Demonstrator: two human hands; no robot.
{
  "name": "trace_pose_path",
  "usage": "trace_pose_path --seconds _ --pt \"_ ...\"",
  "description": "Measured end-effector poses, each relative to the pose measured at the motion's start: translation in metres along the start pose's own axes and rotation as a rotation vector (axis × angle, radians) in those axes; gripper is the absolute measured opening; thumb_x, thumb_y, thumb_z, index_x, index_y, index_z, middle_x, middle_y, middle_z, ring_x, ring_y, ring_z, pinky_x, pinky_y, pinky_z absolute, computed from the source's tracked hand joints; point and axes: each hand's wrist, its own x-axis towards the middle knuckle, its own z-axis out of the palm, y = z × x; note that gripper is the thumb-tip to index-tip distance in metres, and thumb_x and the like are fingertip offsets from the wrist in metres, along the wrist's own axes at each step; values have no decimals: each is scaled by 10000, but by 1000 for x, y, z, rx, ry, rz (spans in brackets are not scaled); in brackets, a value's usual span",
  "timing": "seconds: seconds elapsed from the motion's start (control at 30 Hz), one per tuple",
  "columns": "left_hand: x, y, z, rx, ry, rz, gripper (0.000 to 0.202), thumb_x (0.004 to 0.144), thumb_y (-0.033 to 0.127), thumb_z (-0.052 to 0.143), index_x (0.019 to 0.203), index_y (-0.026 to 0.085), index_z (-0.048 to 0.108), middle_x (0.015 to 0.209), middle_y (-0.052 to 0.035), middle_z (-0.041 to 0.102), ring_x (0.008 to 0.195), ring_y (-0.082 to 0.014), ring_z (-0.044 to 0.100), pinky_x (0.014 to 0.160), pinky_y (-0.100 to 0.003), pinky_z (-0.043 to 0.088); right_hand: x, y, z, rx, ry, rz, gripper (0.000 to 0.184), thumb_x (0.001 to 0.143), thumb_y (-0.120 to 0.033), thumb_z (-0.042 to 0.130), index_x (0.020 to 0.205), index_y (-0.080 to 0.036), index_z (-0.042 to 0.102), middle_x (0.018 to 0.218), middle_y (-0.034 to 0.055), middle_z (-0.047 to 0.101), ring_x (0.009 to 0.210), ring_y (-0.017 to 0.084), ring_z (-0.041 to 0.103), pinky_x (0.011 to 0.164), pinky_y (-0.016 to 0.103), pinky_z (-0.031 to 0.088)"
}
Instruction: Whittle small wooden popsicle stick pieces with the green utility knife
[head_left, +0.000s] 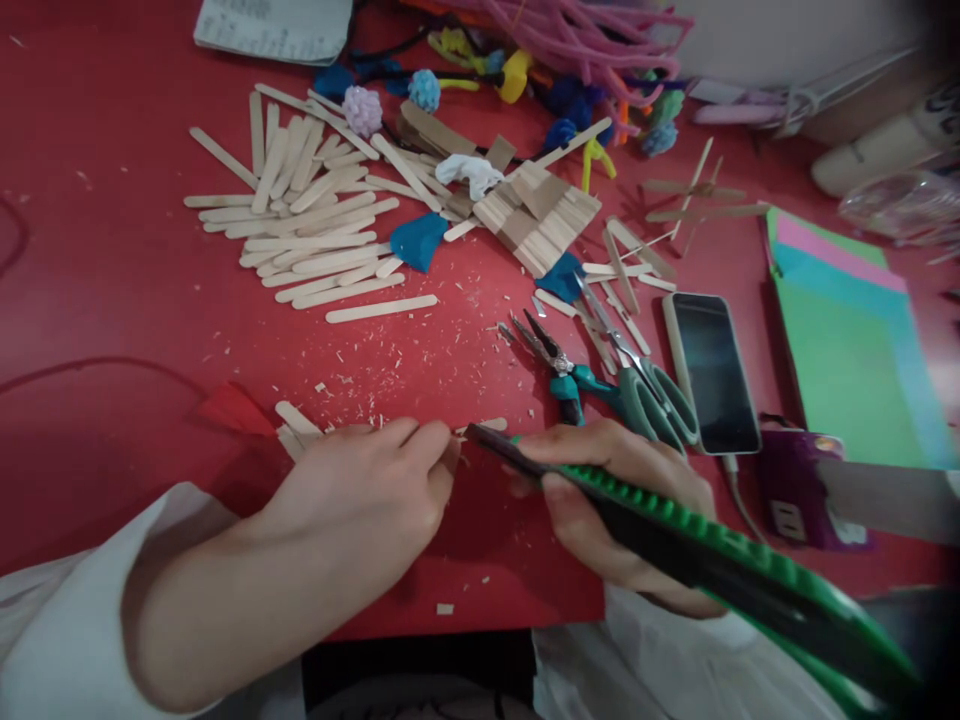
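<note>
My left hand [375,490] is closed, its fingers pressed down on a wooden craft stick [491,425] whose end shows past them. Other craft sticks [298,420] stick out from under that hand on the far side. My right hand [622,500] is wrapped around a green-and-black utility knife [675,530]. Its dark tip points left and lies at the craft stick, close to my left fingers. Whether the edge touches the wood I cannot make out. Small wood chips are scattered over the red table [112,300] around both hands.
Beyond my hands lie a pile of craft sticks [315,220], a glued stick panel [540,215] and pink pipe cleaners [555,40]. To the right are pliers [559,365], scissors [645,390], a phone [712,370] and coloured paper [847,340]. A notebook [274,25] sits top left.
</note>
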Motion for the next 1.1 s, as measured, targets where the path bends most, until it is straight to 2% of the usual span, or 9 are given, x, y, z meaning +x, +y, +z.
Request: trace_pose_path --seconds 0.1,0.17,0.3,0.4,0.5,0.7,0.83,0.97,1.1 --pt "-1 -3 3 -29 56 16 300 746 9 497 977 136 642 783 -31 586 705 -176 567 510 -273 419 2 1 1 -90 -11 -206 287 725 -105 489 949 -277 539 567 -26 636 407 131 569 394 231 490" --pt "-3 -5 8 -51 119 21 286 771 30 496 985 158 636 772 -21 560 698 -159 541 507 -261 391 3 0 0 -131 -22 -239 311 720 -98 474 962 -287 521 522 -39 604 395 136 556 373 232 478" --pt "-4 -11 12 -61 168 40 231 797 80 514 964 182 637 765 -10 534 693 -145 506 496 -254 334 5 -5 -8 -176 -70 -235 281 736 -128 470 953 -302 507 587 -23 645 419 141 569 370 241 482" --pt "-2 -14 8 -51 139 60 224 811 111 520 965 211 648 767 0 536 677 -147 495 481 -255 305 6 -9 -11 -189 -82 -219 281 741 -119 465 949 -305 498 563 -31 631 408 140 560 369 240 478" --pt "-2 -15 6 -44 115 63 217 830 123 507 961 216 654 867 -12 573 730 -156 514 500 -254 334 6 -11 -11 -193 -104 -196 304 739 -91 465 957 -300 492 535 -42 611 410 143 563 379 245 476" --pt "-5 -8 14 1 244 67 202 812 111 527 946 195 652 1005 -42 593 812 -171 519 560 -258 373 4 -7 -11 -182 -93 -230 307 724 -100 489 963 -293 513 528 -42 602 432 154 584 372 250 458" --pt "-6 -1 13 19 259 45 249 823 77 460 953 178 647 957 -48 594 783 -172 534 592 -278 386 4 -4 -11 -205 -99 -265 290 733 -132 500 970 -297 515 583 -23 632 475 165 604 407 263 489" --pt "-5 2 12 20 292 14 273 799 58 456 950 170 654 824 -34 591 722 -179 540 571 -287 385 5 -6 -12 -231 -83 -215 262 743 -140 496 947 -303 514 571 -27 635 478 167 610 389 263 470" --pt "-4 2 19 10 347 22 207 795 151 541 967 149 656 957 -72 624 783 -203 556 600 -312 418 6 -9 -14 -215 -34 -157 260 741 -114 487 921 -298 523 617 -25 663 462 156 605 420 267 485"
